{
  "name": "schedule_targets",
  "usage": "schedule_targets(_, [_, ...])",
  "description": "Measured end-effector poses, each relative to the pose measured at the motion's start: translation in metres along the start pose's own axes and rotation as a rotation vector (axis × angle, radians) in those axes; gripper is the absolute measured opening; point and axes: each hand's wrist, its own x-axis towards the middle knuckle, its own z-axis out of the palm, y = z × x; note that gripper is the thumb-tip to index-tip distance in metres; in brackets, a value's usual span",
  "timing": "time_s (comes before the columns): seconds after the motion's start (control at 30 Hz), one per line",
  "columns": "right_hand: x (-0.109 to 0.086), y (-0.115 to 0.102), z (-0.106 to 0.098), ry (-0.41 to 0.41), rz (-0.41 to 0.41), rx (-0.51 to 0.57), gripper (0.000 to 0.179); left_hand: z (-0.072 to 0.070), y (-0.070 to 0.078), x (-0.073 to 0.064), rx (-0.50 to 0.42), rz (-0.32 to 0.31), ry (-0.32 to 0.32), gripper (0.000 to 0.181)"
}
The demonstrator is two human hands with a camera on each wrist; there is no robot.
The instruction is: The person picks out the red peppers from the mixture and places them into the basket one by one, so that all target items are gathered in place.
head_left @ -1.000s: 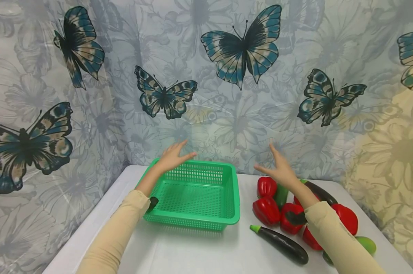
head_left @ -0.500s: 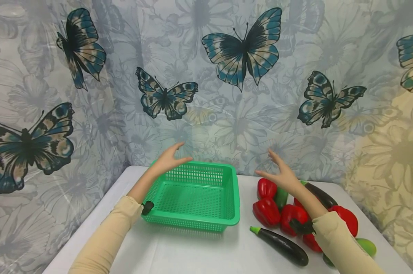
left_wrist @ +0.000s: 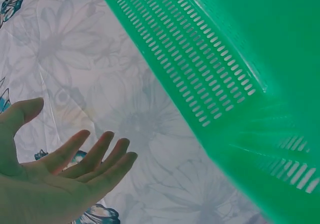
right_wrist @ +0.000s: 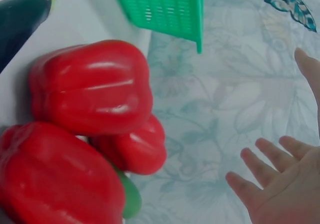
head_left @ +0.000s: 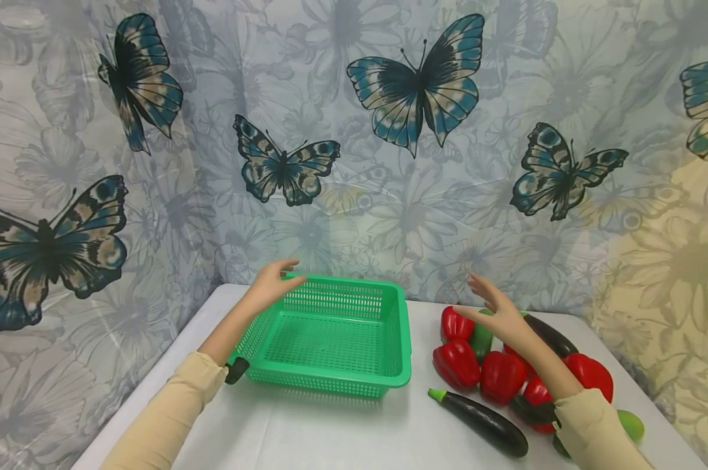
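A green slotted plastic basket [head_left: 324,339] stands on the white table with nothing visible in it. My left hand [head_left: 273,285] hovers near its back left corner, fingers spread and holding nothing; the left wrist view shows the hand [left_wrist: 65,179] apart from the basket wall [left_wrist: 185,58]. Above the vegetables at the right hangs my right hand [head_left: 501,316], also holding nothing, its fingers [right_wrist: 260,166] loosely extended. Below it lie several red bell peppers [head_left: 456,364], and a dark eggplant [head_left: 480,421] lies in front of them.
A second eggplant [head_left: 550,334] lies behind the peppers, and a green vegetable [head_left: 481,339] sits among them. A green rounded item [head_left: 631,425] is partly hidden by the right sleeve [head_left: 601,427]. A butterfly-print curtain [head_left: 383,196] hangs behind the table [head_left: 330,434].
Both hands have drawn back toward the body and lower, the left also to the left and the right slightly to the right. The basket and vegetables have stayed in place.
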Motion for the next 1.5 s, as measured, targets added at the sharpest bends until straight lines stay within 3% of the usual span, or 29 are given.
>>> schedule_targets(0.27, [-0.018, 0.007, -0.005, 0.005, 0.019, 0.027, 0.087, -0.01, -0.013, -0.011, -0.034, -0.06, 0.001, 0.052])
schedule_targets(0.83, [-0.042, 0.032, -0.022, 0.02, -0.028, 0.06, 0.075, -0.025, -0.043, -0.029, -0.118, -0.176, 0.005, 0.052])
schedule_targets(1.17, [-0.057, 0.046, -0.035, 0.043, 0.038, 0.045, 0.072, -0.03, -0.055, -0.038, -0.169, -0.174, 0.015, 0.049])
schedule_targets(1.33, [-0.065, 0.058, -0.042, 0.059, -0.011, 0.124, 0.07, -0.032, -0.06, -0.042, -0.176, -0.184, 0.018, 0.048])
schedule_targets(1.5, [-0.073, 0.069, -0.049, 0.08, -0.031, 0.131, 0.067, -0.032, -0.069, -0.045, -0.192, -0.192, 0.022, 0.046])
